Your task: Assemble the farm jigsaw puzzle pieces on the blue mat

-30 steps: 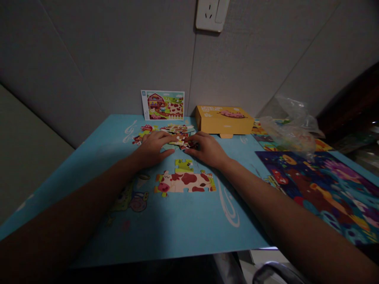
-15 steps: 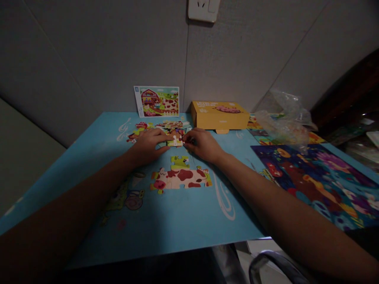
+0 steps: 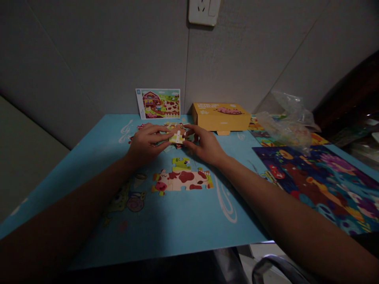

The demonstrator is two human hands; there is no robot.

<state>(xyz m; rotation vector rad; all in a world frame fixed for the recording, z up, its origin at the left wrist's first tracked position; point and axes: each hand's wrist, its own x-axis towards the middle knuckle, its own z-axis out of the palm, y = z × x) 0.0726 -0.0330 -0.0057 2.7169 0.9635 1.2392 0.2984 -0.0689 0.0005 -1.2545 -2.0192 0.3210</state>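
My left hand reaches in from the left, its fingers closed on the near left edge of a puzzle piece in pale green and white. From the other side, my right hand grips the same piece between thumb and fingers. Beneath and behind it lies a pile of loose puzzle pieces, partly hidden by my hands. Nearer to me, joined pieces form a spotted cow. A green puzzle piece adjoins the cow's upper edge.
A farm picture card leans against the wall, beside a yellow puzzle box. On the right of the blue table are a dark, colourful puzzle picture and a crumpled clear plastic bag. A socket sits on the wall.
The piece between my hands now sits slightly higher, over the pile, and shows a different face or angle. My right fingers are spread wider around it. The view has shifted slightly.
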